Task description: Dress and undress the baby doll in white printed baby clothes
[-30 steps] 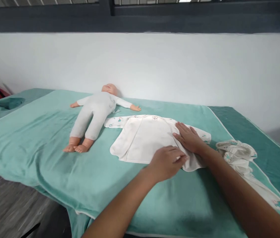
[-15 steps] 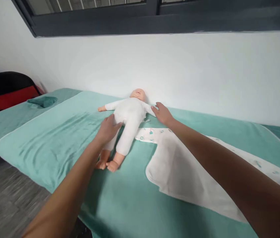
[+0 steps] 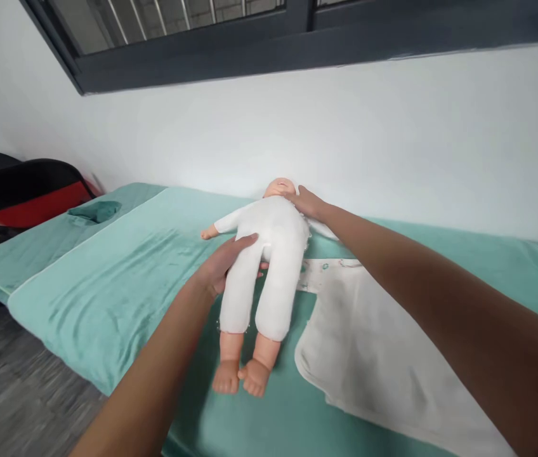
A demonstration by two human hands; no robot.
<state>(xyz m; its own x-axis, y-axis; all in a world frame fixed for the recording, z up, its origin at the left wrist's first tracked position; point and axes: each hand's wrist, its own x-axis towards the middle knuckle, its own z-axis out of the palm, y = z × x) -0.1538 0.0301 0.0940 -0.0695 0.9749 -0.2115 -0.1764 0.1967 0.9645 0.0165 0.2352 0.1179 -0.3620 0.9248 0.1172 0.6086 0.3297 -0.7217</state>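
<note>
A baby doll [image 3: 273, 273] with a white cloth body and bare vinyl hands and feet lies face up on the teal bedding, head toward the wall. My left hand [image 3: 228, 260] is wrapped round its upper thigh on the left side, thumb on top and fingertips showing between the legs. My right hand [image 3: 308, 202] grips the doll at the neck and shoulder on the right side; some of its fingers are hidden there. Right of the doll, a white baby garment [image 3: 364, 330] with a small printed pattern on its sleeve lies spread out, partly under my right forearm.
Teal bedding [image 3: 121, 273] covers the bed, with a small folded teal cloth [image 3: 94, 212] at the far left. Beyond it stands a black and red chair [image 3: 31, 197]. A white wall [image 3: 393, 139] and a dark window frame [image 3: 250, 54] border the back.
My left hand has closed round the doll's thigh, and my right hand has moved from its arm to its neck and shoulder. The doll's legs now look straighter and closer to me.
</note>
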